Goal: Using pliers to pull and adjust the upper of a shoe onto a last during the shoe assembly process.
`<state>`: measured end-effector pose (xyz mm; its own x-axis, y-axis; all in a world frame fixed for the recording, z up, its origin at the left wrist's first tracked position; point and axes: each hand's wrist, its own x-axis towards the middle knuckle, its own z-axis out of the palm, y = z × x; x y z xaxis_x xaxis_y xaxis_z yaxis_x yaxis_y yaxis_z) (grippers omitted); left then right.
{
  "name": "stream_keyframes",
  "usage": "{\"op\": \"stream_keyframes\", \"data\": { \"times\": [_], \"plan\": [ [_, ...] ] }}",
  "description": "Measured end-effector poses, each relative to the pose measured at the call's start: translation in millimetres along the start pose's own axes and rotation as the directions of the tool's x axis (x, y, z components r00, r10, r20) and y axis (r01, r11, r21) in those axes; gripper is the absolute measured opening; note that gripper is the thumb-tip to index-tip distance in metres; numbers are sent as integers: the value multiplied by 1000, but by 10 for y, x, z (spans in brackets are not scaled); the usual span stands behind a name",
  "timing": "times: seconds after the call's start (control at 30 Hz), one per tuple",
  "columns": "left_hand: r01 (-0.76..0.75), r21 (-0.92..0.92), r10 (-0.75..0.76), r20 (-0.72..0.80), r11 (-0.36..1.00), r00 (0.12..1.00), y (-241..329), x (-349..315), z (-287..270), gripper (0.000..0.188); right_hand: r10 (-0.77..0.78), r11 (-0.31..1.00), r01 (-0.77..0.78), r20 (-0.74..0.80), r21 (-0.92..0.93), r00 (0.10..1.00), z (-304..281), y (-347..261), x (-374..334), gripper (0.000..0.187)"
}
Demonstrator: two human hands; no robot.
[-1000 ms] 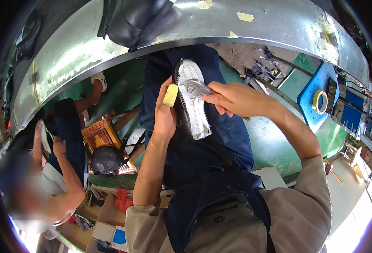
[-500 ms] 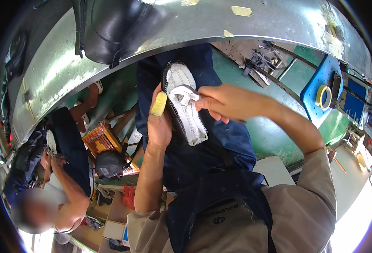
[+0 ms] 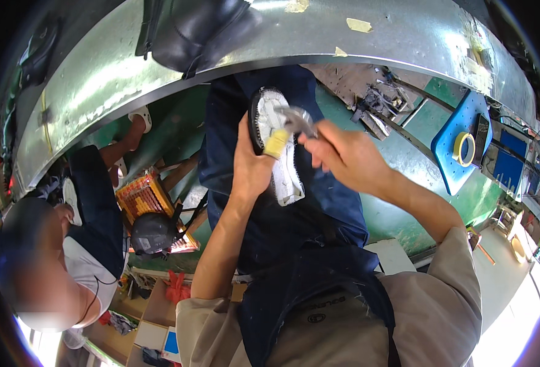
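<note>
A dark shoe (image 3: 287, 178) rests on my lap with its whitish underside up and a stitched, puckered edge around it. My left hand (image 3: 251, 170) grips the shoe along its left side. The thumb, wrapped in yellow tape (image 3: 276, 144), lies across the underside. In my right hand (image 3: 348, 153) is a hammer with a curved metal head (image 3: 299, 120); its head is over the upper half of the shoe, slightly blurred. Whether the head touches the shoe, I cannot tell. My fingers cover most of the handle.
Ahead curves a metal bench (image 3: 319, 37) carrying a black boot (image 3: 199, 37). To the right, a roll of yellow tape (image 3: 464, 149) sits on a blue board (image 3: 450, 156). A co-worker (image 3: 89, 263) sits at left, beside a beaded seat (image 3: 144, 199) with a black cap (image 3: 154, 233).
My left thumb has moved farther over the shoe's underside. The hammer head has shifted up and right, with my right hand. The co-worker has leaned forward.
</note>
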<state>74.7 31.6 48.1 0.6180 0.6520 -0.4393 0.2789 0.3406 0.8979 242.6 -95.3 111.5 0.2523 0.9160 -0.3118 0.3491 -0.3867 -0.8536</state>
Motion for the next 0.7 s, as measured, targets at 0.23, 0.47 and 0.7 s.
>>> {"op": "stream_keyframes", "data": {
  "times": [0.23, 0.47, 0.7],
  "plan": [
    [3, 182, 4, -38, 983, 999, -139, -112, -43, 72, -284, 852, 256, 8, -456, 959, 146, 247, 365, 27],
    [-160, 132, 162, -4, 978, 987, -136, -401, -221, 65, 313, 934, -342, 224, 104, 923, -80, 463, -337, 46],
    [-85, -574, 218, 167, 814, 962, 489, -113, 63, 59, 25, 559, -240, 273, 793, 962, 126, 557, -583, 67]
  ]
}}
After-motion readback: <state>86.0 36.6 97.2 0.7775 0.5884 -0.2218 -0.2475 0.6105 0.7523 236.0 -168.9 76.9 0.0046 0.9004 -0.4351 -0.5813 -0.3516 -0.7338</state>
